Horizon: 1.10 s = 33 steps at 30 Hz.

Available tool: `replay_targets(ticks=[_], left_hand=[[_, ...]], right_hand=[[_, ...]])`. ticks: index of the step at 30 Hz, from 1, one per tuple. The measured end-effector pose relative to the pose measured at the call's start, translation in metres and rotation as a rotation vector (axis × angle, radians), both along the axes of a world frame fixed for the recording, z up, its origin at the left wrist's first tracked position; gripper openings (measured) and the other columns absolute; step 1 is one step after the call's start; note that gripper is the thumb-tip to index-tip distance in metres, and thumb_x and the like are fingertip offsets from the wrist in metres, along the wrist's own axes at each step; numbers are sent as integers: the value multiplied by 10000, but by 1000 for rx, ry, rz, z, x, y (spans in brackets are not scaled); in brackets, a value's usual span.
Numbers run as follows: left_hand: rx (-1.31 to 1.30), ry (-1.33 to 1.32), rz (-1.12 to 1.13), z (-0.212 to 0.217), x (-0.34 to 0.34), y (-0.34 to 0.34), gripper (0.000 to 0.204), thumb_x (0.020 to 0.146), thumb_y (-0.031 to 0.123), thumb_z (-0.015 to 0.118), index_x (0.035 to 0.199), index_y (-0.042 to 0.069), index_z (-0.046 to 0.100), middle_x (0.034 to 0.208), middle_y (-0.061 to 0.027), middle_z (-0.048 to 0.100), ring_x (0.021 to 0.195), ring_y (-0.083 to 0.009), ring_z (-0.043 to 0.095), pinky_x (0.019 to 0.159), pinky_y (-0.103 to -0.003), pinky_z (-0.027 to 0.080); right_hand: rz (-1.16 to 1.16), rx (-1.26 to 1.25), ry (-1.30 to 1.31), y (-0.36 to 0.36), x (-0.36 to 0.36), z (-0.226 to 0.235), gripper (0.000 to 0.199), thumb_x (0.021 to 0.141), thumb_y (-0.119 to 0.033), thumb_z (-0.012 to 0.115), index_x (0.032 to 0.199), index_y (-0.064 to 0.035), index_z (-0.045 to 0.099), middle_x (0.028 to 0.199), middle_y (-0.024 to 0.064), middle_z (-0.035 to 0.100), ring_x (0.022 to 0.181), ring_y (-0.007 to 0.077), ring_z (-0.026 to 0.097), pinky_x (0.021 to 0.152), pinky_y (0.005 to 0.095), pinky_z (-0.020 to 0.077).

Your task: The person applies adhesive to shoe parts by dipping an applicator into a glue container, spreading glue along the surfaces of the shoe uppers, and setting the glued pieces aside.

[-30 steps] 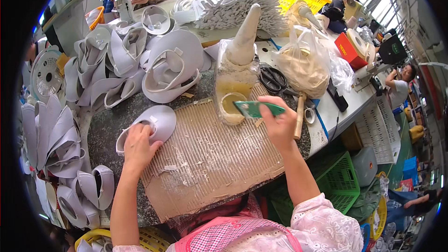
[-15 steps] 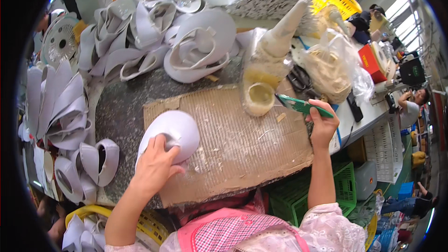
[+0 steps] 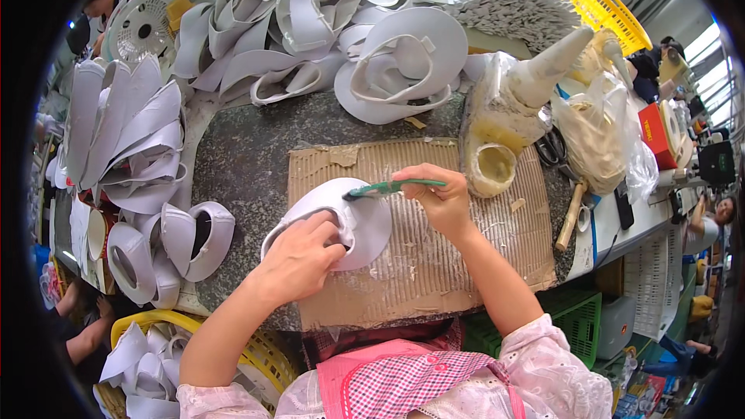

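Observation:
My left hand (image 3: 303,257) grips a white visor-like piece (image 3: 371,240), its fingers curled into the opening and the thumb along the edge. The piece lies tilted on a corrugated cardboard sheet (image 3: 434,279). In my right hand (image 3: 441,200) a green-handled brush (image 3: 403,184) is pinched between thumb and fingers, its dark tip touching the upper part of the piece near the band. Right of the hands stands a glue-crusted container (image 3: 479,136) with a round, open mouth (image 3: 495,164) holding yellowish liquid.
Stacks of similar white pieces (image 3: 124,132) stand at the left, with more (image 3: 403,62) behind the cardboard. Scissors (image 3: 552,147), a wooden-handled tool (image 3: 571,217) and a plastic bag (image 3: 601,140) lie right. Yellow basket (image 3: 128,324) and green crate (image 3: 578,326) sit below the table edge.
My right hand has brought the brush from the container's mouth leftward onto the white piece. My left hand has turned the piece so its opening and band show. The view has shifted left.

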State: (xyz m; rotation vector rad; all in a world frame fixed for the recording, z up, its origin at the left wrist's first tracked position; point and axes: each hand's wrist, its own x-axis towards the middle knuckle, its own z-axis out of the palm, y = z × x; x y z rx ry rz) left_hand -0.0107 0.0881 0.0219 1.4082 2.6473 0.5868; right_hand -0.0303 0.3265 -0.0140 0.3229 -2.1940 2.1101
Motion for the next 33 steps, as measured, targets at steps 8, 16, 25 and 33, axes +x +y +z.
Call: replay_targets(ticks=[8, 16, 25, 33], left_hand=[[-84, 7, 3, -3, 2, -11, 143, 650, 107, 579, 781, 49, 582, 798, -58, 542, 867, -221, 509, 684, -316, 439], [-48, 110, 67, -7, 9, -2, 134, 637, 97, 583, 762, 51, 565, 739, -48, 555, 741, -219, 541, 616, -314, 466], [504, -493, 649, 40, 11, -4, 102, 777, 7, 535, 874, -6, 562, 698, -7, 551, 596, -41, 464, 507, -201, 372], [894, -1201, 619, 8, 11, 21, 440, 863, 107, 459, 1256, -21, 311, 1091, -134, 541, 898, -154, 551, 770, -273, 450]], right_hand=[[305, 245, 175, -3, -11, 20, 187, 661, 48, 629, 825, -38, 658, 723, 79, 629, 641, 170, 595, 564, 267, 454], [396, 287, 73, 16, 17, 19, 132, 679, 22, 641, 801, -26, 638, 705, 75, 624, 631, 153, 586, 574, 247, 453], [-491, 787, 348, 118, 17, 47, 70, 728, 27, 609, 798, 26, 618, 690, 78, 618, 583, 118, 564, 517, 240, 429], [-521, 241, 243, 154, 48, 49, 33, 756, -7, 600, 762, 25, 604, 664, 46, 591, 546, 86, 537, 476, 197, 409]])
